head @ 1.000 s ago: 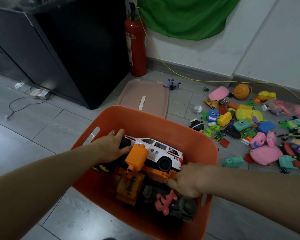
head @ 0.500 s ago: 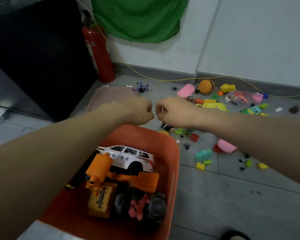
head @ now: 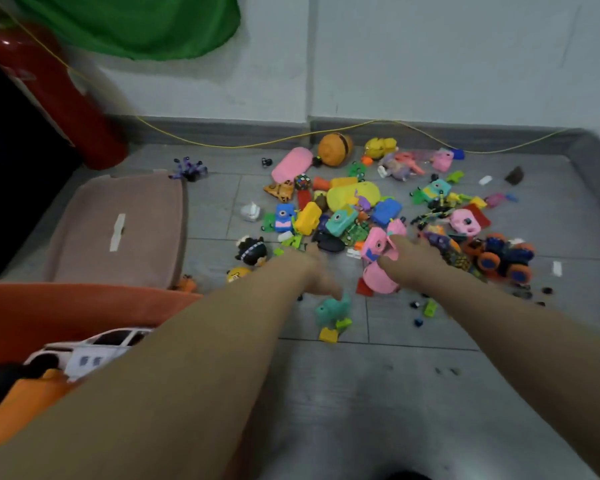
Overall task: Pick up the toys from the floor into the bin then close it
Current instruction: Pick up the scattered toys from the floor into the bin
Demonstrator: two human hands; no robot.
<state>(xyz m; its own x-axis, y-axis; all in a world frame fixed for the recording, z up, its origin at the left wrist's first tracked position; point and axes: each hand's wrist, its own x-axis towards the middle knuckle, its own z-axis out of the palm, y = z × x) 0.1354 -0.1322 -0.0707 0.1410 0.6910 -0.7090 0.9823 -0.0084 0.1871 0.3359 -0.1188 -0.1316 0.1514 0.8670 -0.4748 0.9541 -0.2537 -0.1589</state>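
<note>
Head view, looking down at grey tiled floor [head: 326,393].

Left hand [head: 314,271]: extended forward over floor, fingers loosely spread and pointing down-right, empty, fingertips just above small teal plastic toy camera [head: 331,310]. Contact with it: cannot tell, owing to blur.

Right hand [head: 413,256]: extended forward, fingers loosely spread, reaching into near edge of toy pile, at or against pink plastic toy camera [head: 374,247]. Grip on it: cannot tell.

Orange plastic bin [head: 66,303]: near left, open, partly cut off by frame edge. Contents visible: white toy police car [head: 94,348], orange plastic toy vehicle [head: 25,400].

Dusty-pink flat plastic bin lid [head: 118,230]: flat on floor, just beyond bin, pale strip at centre.

Toy pile [head: 378,209]: centre to far right, spread across floor toward wall. Includes yellow rounded plastic shell [head: 352,197], orange-and-black ball-shaped toy [head: 335,149], pink oblong plastic case [head: 290,164], blue-and-orange monster truck [head: 503,259] at right, small multicoloured puzzle cube [head: 302,181], black-haired doll head [head: 252,251] left of pile, yellow toy block [head: 328,335] near teal camera.

Purple spider-like toy [head: 187,169]: apart from pile, at far corner of lid.

Red fire extinguisher [head: 56,98]: far left, against wall. Green cloth [head: 136,22]: hanging on wall above. Yellow cable [head: 326,133]: along skirting.
</note>
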